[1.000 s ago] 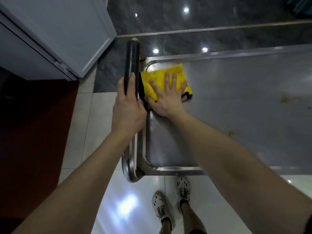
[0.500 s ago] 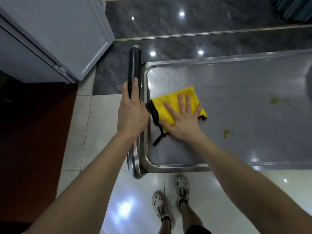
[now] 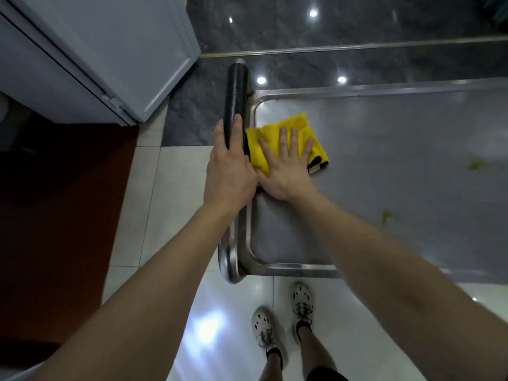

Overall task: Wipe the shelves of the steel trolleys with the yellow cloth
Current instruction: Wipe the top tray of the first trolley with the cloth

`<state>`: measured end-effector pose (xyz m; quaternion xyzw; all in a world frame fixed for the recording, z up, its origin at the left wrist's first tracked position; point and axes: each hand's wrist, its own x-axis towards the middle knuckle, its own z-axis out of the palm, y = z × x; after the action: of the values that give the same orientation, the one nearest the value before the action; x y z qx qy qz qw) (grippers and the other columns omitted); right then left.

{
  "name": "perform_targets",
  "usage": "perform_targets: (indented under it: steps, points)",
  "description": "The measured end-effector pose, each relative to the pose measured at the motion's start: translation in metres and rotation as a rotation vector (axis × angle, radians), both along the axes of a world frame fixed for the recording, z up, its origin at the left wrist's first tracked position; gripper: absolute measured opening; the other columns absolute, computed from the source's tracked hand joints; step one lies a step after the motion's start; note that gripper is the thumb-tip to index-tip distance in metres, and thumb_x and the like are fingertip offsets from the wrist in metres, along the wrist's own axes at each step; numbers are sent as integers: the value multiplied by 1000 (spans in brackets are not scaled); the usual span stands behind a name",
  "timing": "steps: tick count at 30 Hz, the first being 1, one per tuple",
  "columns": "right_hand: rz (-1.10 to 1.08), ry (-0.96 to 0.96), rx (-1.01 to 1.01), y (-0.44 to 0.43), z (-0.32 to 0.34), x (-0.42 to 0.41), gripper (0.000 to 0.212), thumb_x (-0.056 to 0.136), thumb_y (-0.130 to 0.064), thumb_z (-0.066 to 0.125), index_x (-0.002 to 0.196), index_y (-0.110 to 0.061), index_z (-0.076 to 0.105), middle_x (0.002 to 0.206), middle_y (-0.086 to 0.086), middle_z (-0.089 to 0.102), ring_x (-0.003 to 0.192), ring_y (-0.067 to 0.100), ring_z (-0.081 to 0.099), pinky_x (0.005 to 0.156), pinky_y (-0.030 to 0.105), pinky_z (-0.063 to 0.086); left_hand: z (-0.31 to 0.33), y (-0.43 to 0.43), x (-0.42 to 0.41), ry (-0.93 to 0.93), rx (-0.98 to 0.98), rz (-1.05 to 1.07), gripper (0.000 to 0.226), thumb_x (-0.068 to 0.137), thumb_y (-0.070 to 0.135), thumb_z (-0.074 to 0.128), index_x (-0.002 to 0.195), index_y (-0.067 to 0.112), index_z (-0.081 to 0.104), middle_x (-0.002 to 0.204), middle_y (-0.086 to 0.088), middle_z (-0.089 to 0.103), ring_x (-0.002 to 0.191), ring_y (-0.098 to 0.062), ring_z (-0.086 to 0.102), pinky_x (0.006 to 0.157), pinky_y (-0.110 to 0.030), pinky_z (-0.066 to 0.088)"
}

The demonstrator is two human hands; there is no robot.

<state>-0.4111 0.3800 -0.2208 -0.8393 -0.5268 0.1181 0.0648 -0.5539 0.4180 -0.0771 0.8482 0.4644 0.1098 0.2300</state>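
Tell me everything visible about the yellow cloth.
The yellow cloth looks like soft fabric folded into a pad, with black trim showing at its near right corner. It lies flat on the steel trolley's top shelf, at the shelf's left edge toward the far corner, beside the black handle. The right hand presses on it palm down with its fingers spread, covering the cloth's near part.

no readable text, labels or signs
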Motion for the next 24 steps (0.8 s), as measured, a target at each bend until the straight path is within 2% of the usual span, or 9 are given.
perform_targets:
  steps: [5,9,12,16,18,19,21,22,24]
  points:
    - [129,-30,64,-123,-11,-84,83,100,-79,30,170,-35,22,177,23,-1,162,49,-6,119,82,3,4,-2,2,24,-38,7,82,105,6,49,175,24,11,181,-16,5,152,-44,42,119,-51,44]
    - [151,-38,73,-173,-6,-89,77,99,-81,37,166,-45,28,180,6,0,165,35,-4,124,75,8,1,0,1,2,-43,-3,80,105,8,50,175,25,14,181,-15,5,153,-43,41,121,-48,44]
    - [32,-42,10,-213,0,-57,77,97,-84,37,165,-51,24,180,-4,-3,166,26,-8,127,69,6,-4,3,1,-15,-49,-2,79,106,11,49,174,29,15,182,-10,3,158,-41,35,124,-48,41]
    - [-277,-19,-180,-281,15,23,85,89,-95,24,163,-60,3,177,-11,-18,163,19,-20,128,64,-5,-4,2,1,0,-44,1,73,109,20,50,173,32,17,181,-9,7,160,-42,32,128,-55,37]
    - [-462,50,-234,-295,26,57,88,87,-96,27,163,-60,1,178,-7,-19,164,23,-19,127,65,-11,-3,1,3,120,88,9,72,109,28,53,173,26,19,180,-16,9,162,-43,26,131,-59,29]
    - [-501,55,-250,-295,28,65,90,88,-95,30,164,-57,2,178,-1,-18,164,28,-18,127,66,-12,-3,-1,5,216,220,-11,74,108,35,57,172,22,21,179,-20,10,164,-43,20,133,-61,22]
    - [-459,-14,-274,-289,25,66,93,93,-88,34,169,-44,5,176,18,-16,162,43,-17,126,68,-9,-2,-11,13,377,467,-161,85,100,53,67,168,19,28,177,-21,16,166,-40,15,134,-60,11]
    - [-422,-37,-263,-285,23,63,94,95,-85,36,171,-37,6,174,26,-16,160,49,-17,125,68,-7,-3,-19,21,409,514,-262,90,95,58,71,167,20,32,176,-20,21,166,-38,16,135,-58,11]
    - [-398,-46,-196,-285,19,61,95,96,-82,40,171,-33,9,172,31,-17,159,53,-19,125,69,-6,-10,-43,45,433,395,-395,99,89,64,77,167,22,33,176,-16,26,165,-35,20,134,-52,16]
